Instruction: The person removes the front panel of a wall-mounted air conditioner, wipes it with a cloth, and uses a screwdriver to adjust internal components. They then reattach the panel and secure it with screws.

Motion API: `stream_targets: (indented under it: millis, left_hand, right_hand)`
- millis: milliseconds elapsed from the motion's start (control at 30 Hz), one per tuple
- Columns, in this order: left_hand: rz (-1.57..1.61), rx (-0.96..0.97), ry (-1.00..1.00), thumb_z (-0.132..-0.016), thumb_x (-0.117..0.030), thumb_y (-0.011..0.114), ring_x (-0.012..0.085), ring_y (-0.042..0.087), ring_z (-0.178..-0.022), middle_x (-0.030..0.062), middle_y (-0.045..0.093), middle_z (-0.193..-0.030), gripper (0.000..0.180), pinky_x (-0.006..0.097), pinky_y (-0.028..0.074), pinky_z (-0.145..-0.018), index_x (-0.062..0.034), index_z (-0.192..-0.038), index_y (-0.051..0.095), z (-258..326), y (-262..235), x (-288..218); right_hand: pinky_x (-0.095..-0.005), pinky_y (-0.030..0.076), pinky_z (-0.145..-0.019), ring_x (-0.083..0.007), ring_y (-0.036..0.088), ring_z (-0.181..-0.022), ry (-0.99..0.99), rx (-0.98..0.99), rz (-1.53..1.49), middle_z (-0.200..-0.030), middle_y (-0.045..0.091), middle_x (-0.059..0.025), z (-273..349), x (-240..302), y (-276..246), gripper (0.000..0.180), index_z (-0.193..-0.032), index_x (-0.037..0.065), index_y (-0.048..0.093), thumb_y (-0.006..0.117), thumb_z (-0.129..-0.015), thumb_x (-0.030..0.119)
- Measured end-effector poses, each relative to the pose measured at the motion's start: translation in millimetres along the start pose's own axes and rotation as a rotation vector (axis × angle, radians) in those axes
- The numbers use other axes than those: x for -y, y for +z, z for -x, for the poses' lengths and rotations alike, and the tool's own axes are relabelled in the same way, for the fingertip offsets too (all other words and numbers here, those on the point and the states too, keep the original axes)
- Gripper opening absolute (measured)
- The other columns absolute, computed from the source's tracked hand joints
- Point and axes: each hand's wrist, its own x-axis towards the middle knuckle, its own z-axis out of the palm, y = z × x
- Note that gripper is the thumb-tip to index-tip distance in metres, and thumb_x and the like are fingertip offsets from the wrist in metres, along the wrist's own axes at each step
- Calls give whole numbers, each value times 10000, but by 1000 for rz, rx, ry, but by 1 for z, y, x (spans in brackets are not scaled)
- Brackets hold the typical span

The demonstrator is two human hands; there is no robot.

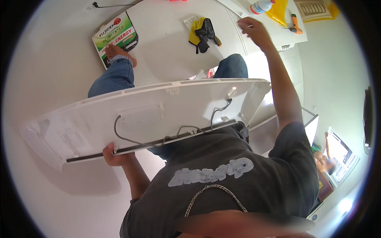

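Observation:
A long white air-conditioner front panel [190, 95] lies across my body, its inner side facing up. A dark cable [178, 130] runs along it beside a dark strip on the near edge. My left hand [116, 155] is closed on that near edge toward the left end, with the fingertips showing over it. My right hand [256, 35] is raised off the panel, beyond its right end, over the white surface. Its fingers are loosely bent and somewhat apart, with nothing visible in them. Nearest to it are a white bottle [261, 7] and a yellow-and-black glove-like bundle [203, 35].
A printed cardboard sheet [117, 33] lies under my bare foot [117, 51] at the far left. An orange-and-black screwdriver-like tool [294, 24] and a yellow plastic bag [278, 14] rest at the far right. A white wall [43, 99] runs along the left. Another person [325, 163] is at the right.

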Motion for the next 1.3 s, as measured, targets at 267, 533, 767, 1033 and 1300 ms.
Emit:
stream_targets:
  millis: [267, 533, 767, 1033, 1300]
  left_hand:
    - [-1233, 181, 1396, -924, -504, 766, 218, 572, -622, 84, 589, -868, 514, 330, 469, -506, -32, -913, 564, -4, -39, 6]
    - [-1044, 177, 1172, -949, -451, 712, 264, 605, -736, 143, 600, -920, 467, 388, 514, -638, -6, -976, 570, 0, -42, 8]
    - [-598, 225, 574, -946, -357, 666, 335, 638, -877, 223, 619, -1040, 418, 473, 530, -769, 35, -1069, 588, 26, -75, -20]
    - [-251, 306, 335, -943, -249, 614, 416, 675, -1039, 315, 641, -1177, 406, 569, 548, -918, 83, -1175, 610, 14, -55, -4]
    - [-210, 183, 267, -929, -242, 656, 430, 700, -1080, 352, 663, -1190, 415, 577, 577, -950, 111, -1146, 632, 44, -88, -11]
  right_hand:
    - [-458, 552, -927, -357, 705, -1059, -114, 432, 543, -1170, 708, -189, -114, -84, 157, 529, -1351, 120, 618, 763, -872, 289]
    - [-404, 547, -951, -321, 676, -1093, -306, 489, 657, -1143, 666, -116, -145, -92, 206, 512, -1337, 114, 612, 744, -850, 197]
    - [-265, 488, -866, -125, 606, -948, -169, 438, -347, -967, 663, -46, -207, -95, 94, 281, -1012, -3, 688, 562, -808, 145]
    - [-339, 534, -847, -263, 670, -925, -508, -25, 519, -895, 686, -98, -273, -137, 37, 157, -868, 75, 725, 584, -801, 65]
    - [-465, 551, -864, -332, 696, -996, -297, 195, 811, -1061, 726, -150, -236, -89, 174, 179, -1023, 102, 701, 636, -894, 208]
